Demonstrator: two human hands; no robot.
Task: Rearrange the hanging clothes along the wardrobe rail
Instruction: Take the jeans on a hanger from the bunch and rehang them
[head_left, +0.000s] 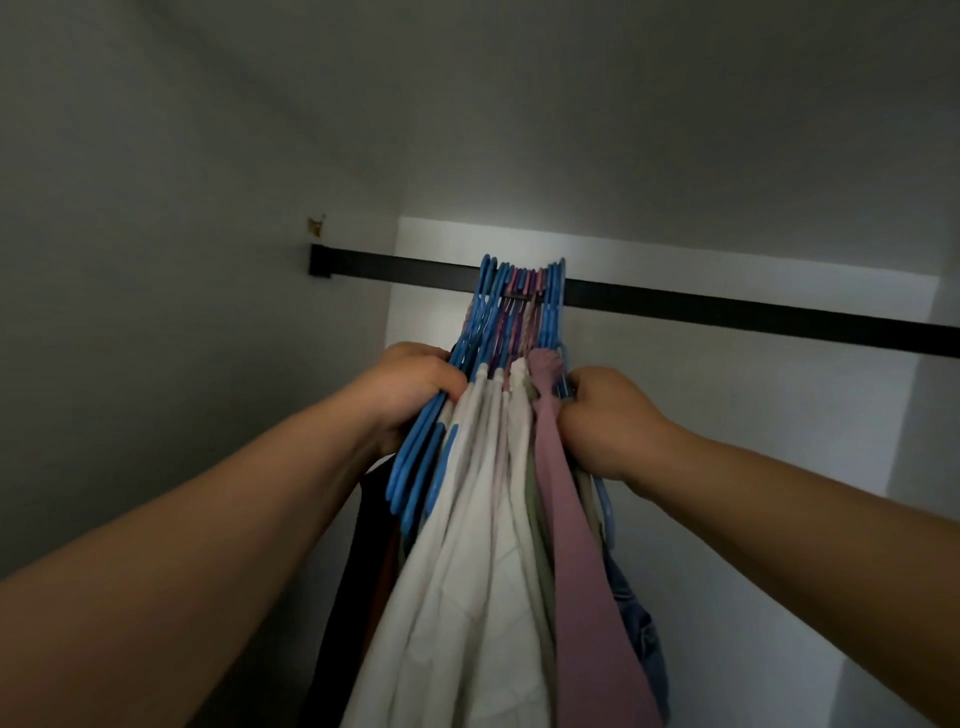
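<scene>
rail: black, crosses wardrobe | hangers: blue and pink, bunched near rail's left end | clothes: cream, pink, denim | left hand, right hand: grip bunch from either side

Grey wardrobe walls are enclosing the space, a small yellowish-brown mark is showing on the left wall just above the rail's end bracket, and a pale lit back panel is glowing behind.
</scene>
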